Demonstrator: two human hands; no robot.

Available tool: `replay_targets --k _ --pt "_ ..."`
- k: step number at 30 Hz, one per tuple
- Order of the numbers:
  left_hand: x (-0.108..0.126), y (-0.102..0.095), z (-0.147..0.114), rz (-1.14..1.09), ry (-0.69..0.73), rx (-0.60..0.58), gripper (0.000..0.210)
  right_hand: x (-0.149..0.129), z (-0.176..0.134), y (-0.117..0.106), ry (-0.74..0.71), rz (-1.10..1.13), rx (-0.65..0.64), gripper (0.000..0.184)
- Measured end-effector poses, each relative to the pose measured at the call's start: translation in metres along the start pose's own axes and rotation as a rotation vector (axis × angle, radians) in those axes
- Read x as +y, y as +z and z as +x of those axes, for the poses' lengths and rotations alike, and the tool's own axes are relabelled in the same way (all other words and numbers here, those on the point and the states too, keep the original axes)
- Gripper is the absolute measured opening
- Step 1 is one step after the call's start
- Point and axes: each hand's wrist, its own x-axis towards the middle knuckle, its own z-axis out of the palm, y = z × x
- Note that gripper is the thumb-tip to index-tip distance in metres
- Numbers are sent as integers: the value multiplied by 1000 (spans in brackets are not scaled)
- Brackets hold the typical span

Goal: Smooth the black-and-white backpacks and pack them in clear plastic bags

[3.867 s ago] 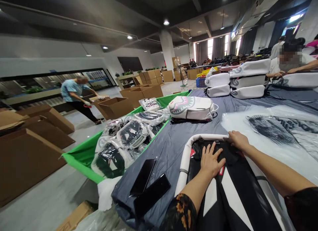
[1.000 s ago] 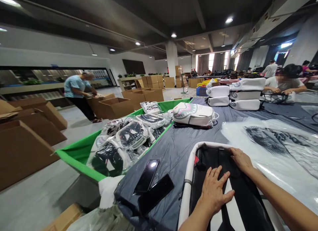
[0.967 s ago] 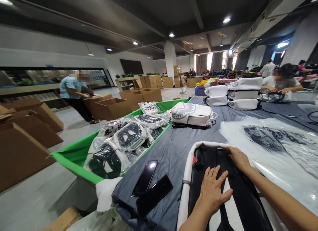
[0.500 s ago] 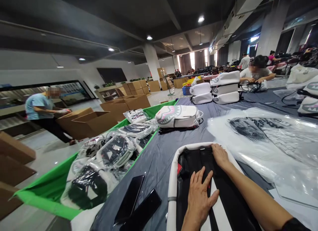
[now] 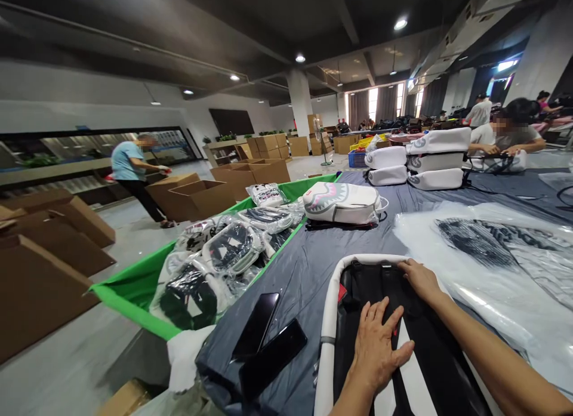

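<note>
Left hand (image 5: 380,347): spread flat with the palm down, fingers apart, pressing on the bag's back panel and clasping nothing.
Right hand (image 5: 421,280): ahead of the left hand and to its right, fingers bent at the bag's top edge; whether they pinch that edge I cannot tell.
Backpack (image 5: 443,356): directly beneath both hands, lying with its black back panel up, lower end cut off by the frame.
White rim (image 5: 329,320): runs around the panel, passing left of the left hand and meeting the right fingertips at the top.
Red tab (image 5: 342,292): inside the rim, ahead and left of the left fingers.
White stripes (image 5: 416,368): on the panel, beside and below the left thumb.
Two dark phones (image 5: 274,357): left of the left hand, on the grey cloth (image 5: 295,273), one touching or overlapping the other.
Shark-face bag (image 5: 342,202): beyond both hands, lying on the cloth.
Clear plastic (image 5: 421,231): right of and beyond the right hand, with dark print.
Green bin (image 5: 134,314): well left of the hands, filled with wrapped bags (image 5: 233,243).
White bags (image 5: 436,162): stacked far beyond the right hand.
Co-worker (image 5: 505,132): behind that stack, to its right, bent over another bag.
</note>
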Motion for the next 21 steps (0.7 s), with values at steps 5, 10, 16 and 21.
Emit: replay_targets --k 5,10,16,21 --pt "3 -1 -1 -14 -16 30 66 -2 -1 3 -13 95 25 35" --pt "1 2 -1 -40 -30 27 66 15 0 1 18 239 172 45" --pt "-6 5 1 -22 -29 -3 67 100 27 -3 390 219 234 26" --pt "-14 10 2 2 -19 -31 71 151 24 13 609 214 134 19"
